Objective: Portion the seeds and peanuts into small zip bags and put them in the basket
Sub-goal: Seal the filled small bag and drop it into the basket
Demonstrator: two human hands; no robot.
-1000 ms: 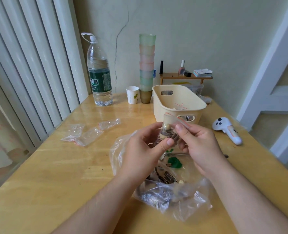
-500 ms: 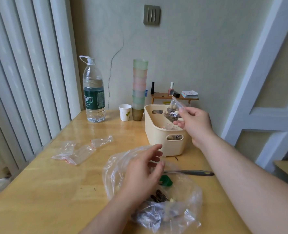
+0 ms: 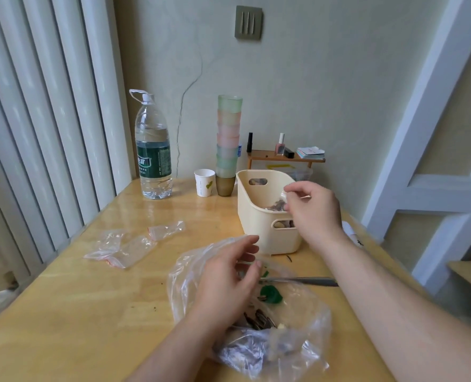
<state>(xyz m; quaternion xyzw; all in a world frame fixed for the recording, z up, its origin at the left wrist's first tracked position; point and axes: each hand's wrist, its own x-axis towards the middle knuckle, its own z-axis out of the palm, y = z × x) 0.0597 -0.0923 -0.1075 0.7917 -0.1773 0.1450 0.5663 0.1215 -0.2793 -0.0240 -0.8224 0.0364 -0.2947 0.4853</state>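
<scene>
A cream plastic basket (image 3: 256,216) stands on the wooden table (image 3: 77,312), right of centre. My right hand (image 3: 314,213) is over its near right rim and pinches the top of a small filled zip bag (image 3: 279,205) that hangs inside the basket. More filled bags show through the basket's handle slot. A large clear plastic bag (image 3: 292,346) of sunflower seeds and peanuts lies at the front. My left hand (image 3: 228,282) hovers over its open mouth with relaxed fingers, holding nothing.
Empty small zip bags (image 3: 129,248) lie to the left. A metal utensil handle (image 3: 311,281) and a green scoop (image 3: 270,295) rest at the big bag. A water bottle (image 3: 153,158), paper cup (image 3: 204,181), stacked cups (image 3: 227,144) and a small shelf (image 3: 285,157) line the wall.
My right hand carried the filled small bag from in front of me to the basket and has lowered it inside. My left hand let go and stayed over the large bag.
</scene>
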